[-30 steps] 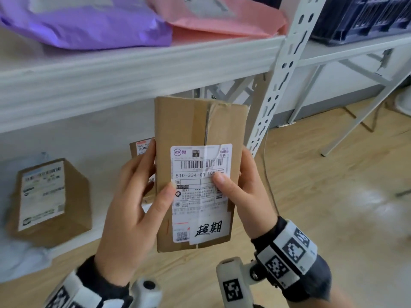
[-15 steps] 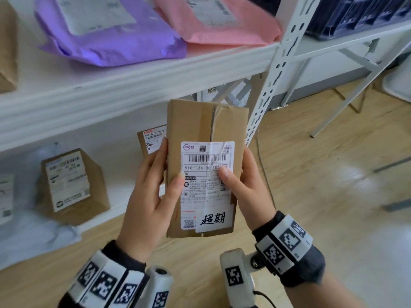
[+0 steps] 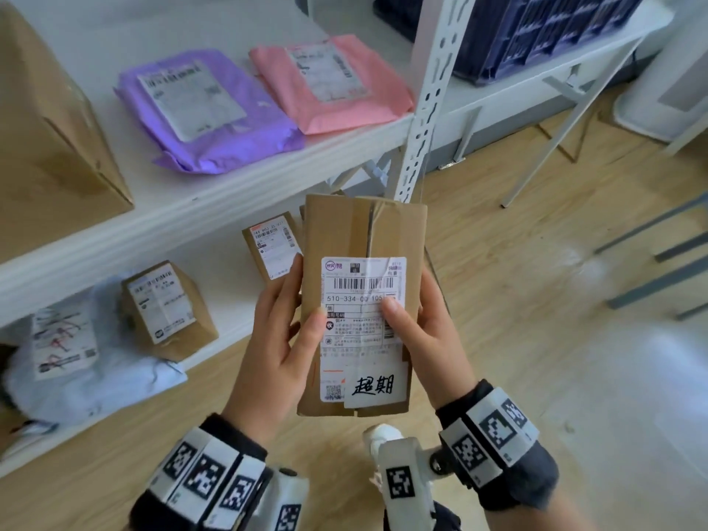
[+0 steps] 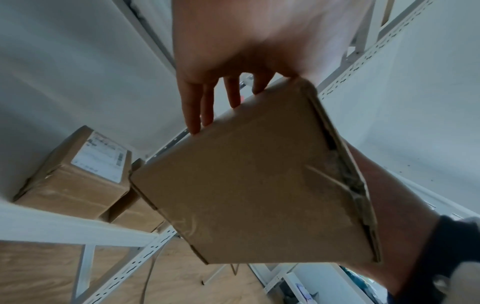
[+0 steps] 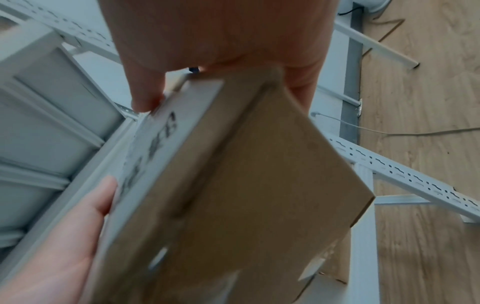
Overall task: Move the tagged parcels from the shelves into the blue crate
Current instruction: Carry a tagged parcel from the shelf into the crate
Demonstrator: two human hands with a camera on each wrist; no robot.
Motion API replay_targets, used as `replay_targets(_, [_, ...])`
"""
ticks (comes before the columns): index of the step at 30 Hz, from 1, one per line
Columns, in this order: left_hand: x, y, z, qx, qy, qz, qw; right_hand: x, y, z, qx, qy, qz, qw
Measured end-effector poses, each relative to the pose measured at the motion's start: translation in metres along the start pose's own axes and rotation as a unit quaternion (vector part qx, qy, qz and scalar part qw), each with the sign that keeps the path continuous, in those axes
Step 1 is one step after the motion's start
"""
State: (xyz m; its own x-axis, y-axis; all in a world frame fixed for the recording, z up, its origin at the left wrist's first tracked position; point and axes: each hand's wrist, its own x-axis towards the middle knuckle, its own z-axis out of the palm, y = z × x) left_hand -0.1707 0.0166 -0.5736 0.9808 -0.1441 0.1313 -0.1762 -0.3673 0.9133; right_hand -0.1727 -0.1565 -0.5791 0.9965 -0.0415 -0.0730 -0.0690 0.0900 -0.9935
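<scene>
The left hand [image 3: 274,350] grips the left edge of a flat brown cardboard parcel [image 3: 362,239], thumb on its face and fingers behind. The parcel carries a white shipping label [image 3: 360,320] with a barcode and a handwritten white tag [image 3: 373,385] at the lower end. It is held upright in the air just in front of the white shelves [image 3: 199,208], long axis pointing up and away, open wooden floor [image 3: 536,300] to its right. The right hand [image 3: 425,339] grips its right edge the same way.
</scene>
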Motion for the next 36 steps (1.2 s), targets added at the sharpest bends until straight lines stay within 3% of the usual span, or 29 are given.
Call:
replay_targets(8, [-0.009, 0.115, -0.033, -0.107, -0.047, -0.006, 0.993, -0.040, -0.113, -0.009, 0.044, 0.028, 0.013, 0.999])
replay_targets(16, [-0.006, 0.220, -0.032, -0.145, -0.032, 0.006, 0.989, -0.062, -0.214, -0.040, 0.054, 0.006, -0.001, 0.999])
replay_targets(25, [0.022, 0.323, 0.034, -0.144, -0.002, 0.042, 0.989, -0.067, -0.300, -0.133, 0.060, -0.017, -0.012, 0.998])
replay_targets(36, [0.047, 0.419, 0.128, -0.195, 0.015, 0.017, 0.981, -0.057, -0.372, -0.250, 0.034, -0.034, -0.052, 0.998])
